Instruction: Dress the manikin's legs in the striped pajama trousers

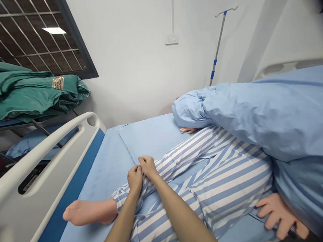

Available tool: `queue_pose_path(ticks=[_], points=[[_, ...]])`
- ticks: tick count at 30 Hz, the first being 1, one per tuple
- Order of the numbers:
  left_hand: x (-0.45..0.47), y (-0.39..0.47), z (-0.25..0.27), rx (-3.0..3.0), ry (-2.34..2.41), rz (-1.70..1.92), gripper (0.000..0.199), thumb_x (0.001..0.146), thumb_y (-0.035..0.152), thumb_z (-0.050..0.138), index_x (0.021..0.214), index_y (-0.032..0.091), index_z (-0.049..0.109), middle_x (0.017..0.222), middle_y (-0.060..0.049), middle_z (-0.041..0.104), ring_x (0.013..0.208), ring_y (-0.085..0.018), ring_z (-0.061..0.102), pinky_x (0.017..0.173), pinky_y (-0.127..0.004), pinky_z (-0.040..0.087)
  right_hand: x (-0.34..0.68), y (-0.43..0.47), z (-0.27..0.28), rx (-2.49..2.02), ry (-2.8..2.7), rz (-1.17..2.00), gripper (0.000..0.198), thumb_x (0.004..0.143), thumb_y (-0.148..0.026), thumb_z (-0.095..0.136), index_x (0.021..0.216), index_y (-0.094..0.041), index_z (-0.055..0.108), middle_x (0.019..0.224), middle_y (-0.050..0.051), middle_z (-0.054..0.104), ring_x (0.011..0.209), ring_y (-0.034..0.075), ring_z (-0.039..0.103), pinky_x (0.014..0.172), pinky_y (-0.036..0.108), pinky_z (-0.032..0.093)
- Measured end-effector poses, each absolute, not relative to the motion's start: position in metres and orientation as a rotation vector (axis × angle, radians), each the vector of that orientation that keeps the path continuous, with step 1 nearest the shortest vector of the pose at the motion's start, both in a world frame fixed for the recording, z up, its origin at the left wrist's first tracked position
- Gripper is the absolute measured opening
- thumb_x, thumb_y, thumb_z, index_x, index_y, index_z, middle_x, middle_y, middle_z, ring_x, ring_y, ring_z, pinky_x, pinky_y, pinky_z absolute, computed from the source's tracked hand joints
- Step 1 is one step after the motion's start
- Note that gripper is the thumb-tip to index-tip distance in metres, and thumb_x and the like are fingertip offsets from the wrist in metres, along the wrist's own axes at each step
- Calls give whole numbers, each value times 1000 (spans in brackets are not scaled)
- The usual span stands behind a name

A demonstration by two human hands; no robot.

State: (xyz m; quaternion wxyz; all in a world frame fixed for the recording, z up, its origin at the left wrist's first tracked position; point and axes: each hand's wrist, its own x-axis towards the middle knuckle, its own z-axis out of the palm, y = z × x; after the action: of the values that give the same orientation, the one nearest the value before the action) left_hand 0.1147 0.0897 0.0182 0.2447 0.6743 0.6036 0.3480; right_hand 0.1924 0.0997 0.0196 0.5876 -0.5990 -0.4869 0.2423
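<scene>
Both your hands are at the lower part of one leg of the blue-and-white striped trousers (pixel 234 176), which are on a manikin-like figure lying on the bed (pixel 150 129). Your left hand (pixel 135 177) is the nearer of the two to the ankle, its fingers curled closed on the cloth. Your right hand (pixel 148 166) sits just beside it, a little farther up the leg, its fingers likewise bent and gripping the fabric; the fingertips of both are hidden from you. The cloth between the hands and the shin is creased.

The bare foot (pixel 90 211) of that leg sticks out past the cuff, toes toward the bed's pale end panel (pixel 52 154). The other striped leg lies nearer you, passing under your forearms. A light blue cover (pixel 260 109) lies over the figure's upper body; from under it one hand of the figure (pixel 283 216) shows on your side, with spread digits, and part of the other (pixel 188 130) on the wall side.

Beyond the bed you see a drip stand (pixel 217 47) and a wall socket (pixel 172 39). To your left, folded green cloth (pixel 29 91) lies below a barred window (pixel 33 29).
</scene>
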Motion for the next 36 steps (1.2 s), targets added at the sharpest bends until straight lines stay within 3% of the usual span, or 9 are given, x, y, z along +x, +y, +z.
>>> queue_pose_path(ticks=[3, 14, 23, 36], points=[[110, 86, 22, 1788, 1522, 1023, 27, 72, 30, 35, 53, 18, 49, 50, 2, 47, 56, -11, 45, 53, -21, 33, 191, 99, 21, -1382, -1140, 598, 31, 73, -30, 37, 46, -17, 28, 48, -6, 21, 48, 6, 25, 45, 19, 20], [101, 73, 18, 1847, 1515, 956, 23, 70, 31, 40, 58, 21, 56, 57, 4, 55, 62, -13, 49, 59, -22, 33, 232, 67, 59, -1361, -1321, 569, 34, 73, -31, 40, 47, -18, 22, 50, -6, 17, 47, 6, 22, 45, 20, 18], [100, 71, 20, 1823, 1497, 958, 24, 70, 30, 40, 56, 19, 55, 57, 4, 56, 63, -12, 49, 59, -21, 34, 230, 89, 24, -1516, -1295, 481, 35, 74, -32, 39, 46, -17, 26, 49, -6, 19, 47, 6, 23, 45, 20, 18], [105, 60, 18, 1688, 1455, 974, 21, 68, 30, 42, 60, 18, 58, 60, 3, 56, 65, -14, 49, 62, -22, 36, 235, 112, 16, -1495, -1293, 537, 33, 73, -32, 40, 45, -17, 30, 50, -5, 19, 48, 6, 22, 45, 20, 18]])
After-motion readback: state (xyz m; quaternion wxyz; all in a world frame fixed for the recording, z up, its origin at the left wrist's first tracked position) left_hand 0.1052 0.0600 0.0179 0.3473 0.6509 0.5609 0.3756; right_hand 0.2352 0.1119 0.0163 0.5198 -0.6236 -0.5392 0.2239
